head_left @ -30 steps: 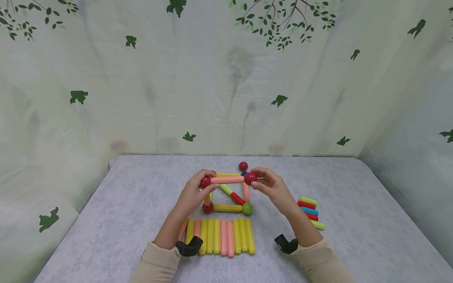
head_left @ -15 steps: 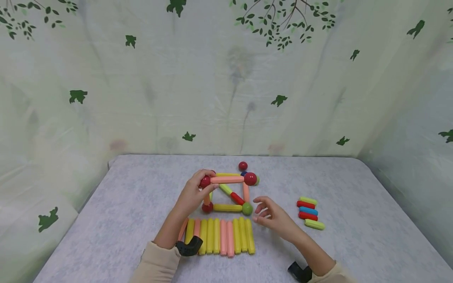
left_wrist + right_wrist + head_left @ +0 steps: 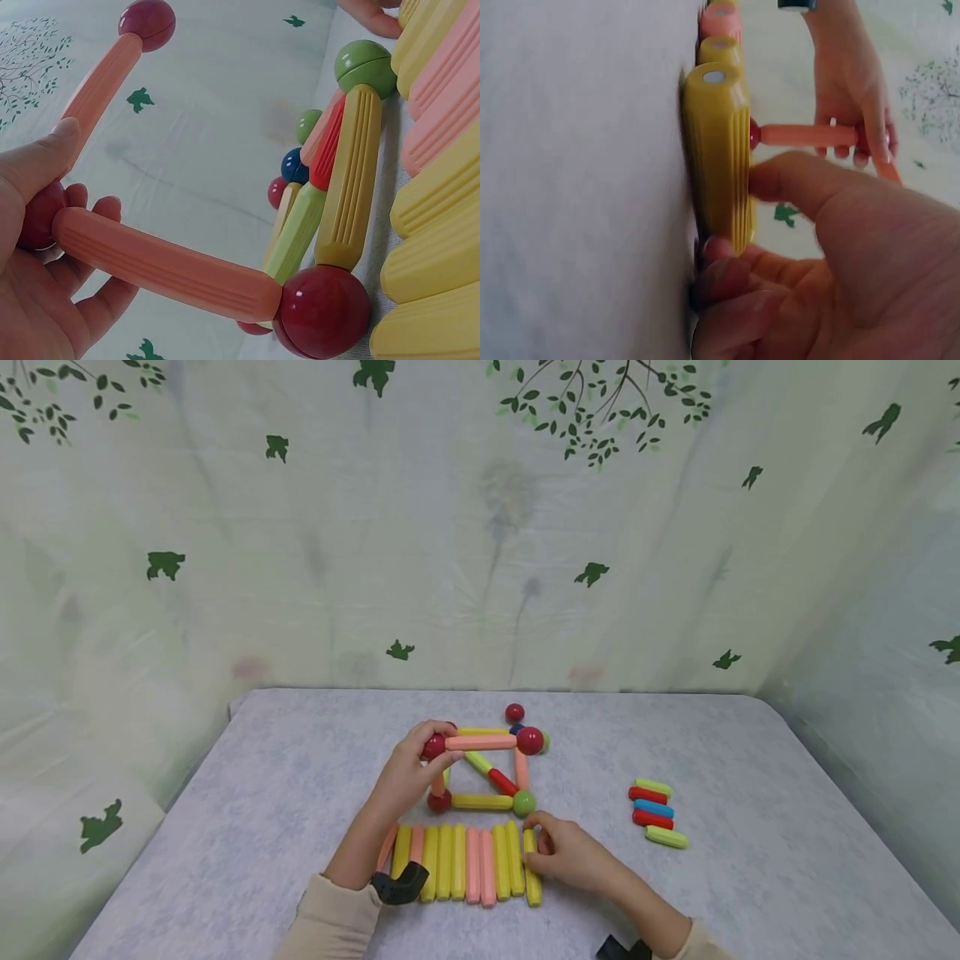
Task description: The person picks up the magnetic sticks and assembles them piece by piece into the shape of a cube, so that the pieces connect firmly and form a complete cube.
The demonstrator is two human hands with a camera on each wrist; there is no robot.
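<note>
Yellow stick [image 3: 717, 150] is at the right end of the row of sticks [image 3: 459, 860] on the counter [image 3: 300, 777], and my right hand [image 3: 573, 856] has its fingers pinched around it. I can't tell if it's lifted. It looks light, hard and smooth, so I'd hold its grooved middle and leave the grey dot [image 3: 713, 76] bare. My left hand [image 3: 405, 775] grips a red ball [image 3: 43, 216], which looks slippery, so I'd hold it snugly.
</note>
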